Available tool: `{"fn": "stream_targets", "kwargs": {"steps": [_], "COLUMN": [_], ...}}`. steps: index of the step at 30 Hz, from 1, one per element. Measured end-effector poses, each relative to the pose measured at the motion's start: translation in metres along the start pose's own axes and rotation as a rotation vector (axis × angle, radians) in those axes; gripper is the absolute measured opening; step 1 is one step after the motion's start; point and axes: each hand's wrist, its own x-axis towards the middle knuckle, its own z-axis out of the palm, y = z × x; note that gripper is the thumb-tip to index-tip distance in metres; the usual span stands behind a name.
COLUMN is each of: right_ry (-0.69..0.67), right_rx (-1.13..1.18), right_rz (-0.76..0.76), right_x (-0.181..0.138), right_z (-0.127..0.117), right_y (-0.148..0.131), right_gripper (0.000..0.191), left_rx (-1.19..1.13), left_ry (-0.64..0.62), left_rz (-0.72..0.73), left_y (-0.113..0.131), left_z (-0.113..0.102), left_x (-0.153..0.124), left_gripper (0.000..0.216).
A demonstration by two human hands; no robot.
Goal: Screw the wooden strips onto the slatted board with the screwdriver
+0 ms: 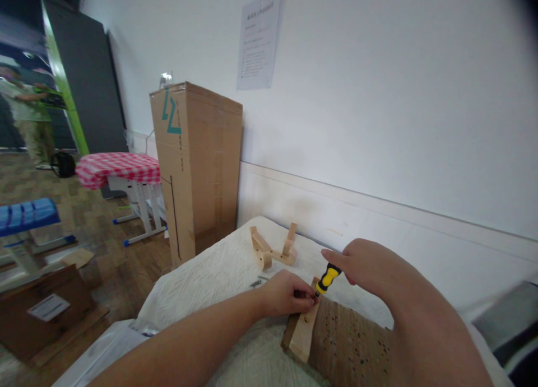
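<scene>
A yellow and black screwdriver (329,277) is gripped by my right hand (370,266), its handle tilted and its tip pointing down at a pale wooden strip (303,337). My left hand (286,293) pinches at the screwdriver's tip, and the small piece between its fingertips is too hidden to name. The strip lies along the edge of a brown wooden board (348,339) dotted with small holes. A dark hole shows in the strip below my fingers. Beyond my left hand sits a pale wooden frame piece (273,251) with two upright arms.
A cream cloth covers the table (202,289); a few small metal screws (256,283) lie on it. A tall cardboard box (214,168) stands at its left, against the white wall. Farther left are a checkered-cloth table (120,166), a blue stool (27,214) and a person (27,115).
</scene>
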Motion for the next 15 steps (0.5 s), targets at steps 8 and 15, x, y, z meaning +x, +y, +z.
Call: {"fn": "stream_targets", "kwargs": {"steps": [8, 15], "right_ry": [0.045, 0.024], "right_rx": [0.030, 0.096], "right_rz": [0.064, -0.132], "right_x": [-0.011, -0.019], "right_z": [0.001, -0.003], "right_y": [0.005, 0.002], "right_gripper": [0.047, 0.038], "left_rx": [-0.028, -0.017], "left_ry": [-0.002, 0.011], "left_rz": [0.002, -0.011], "left_y": [0.000, -0.001], "left_z": [0.001, 0.001], "left_x": [0.000, 0.000], "left_gripper": [0.023, 0.025]}}
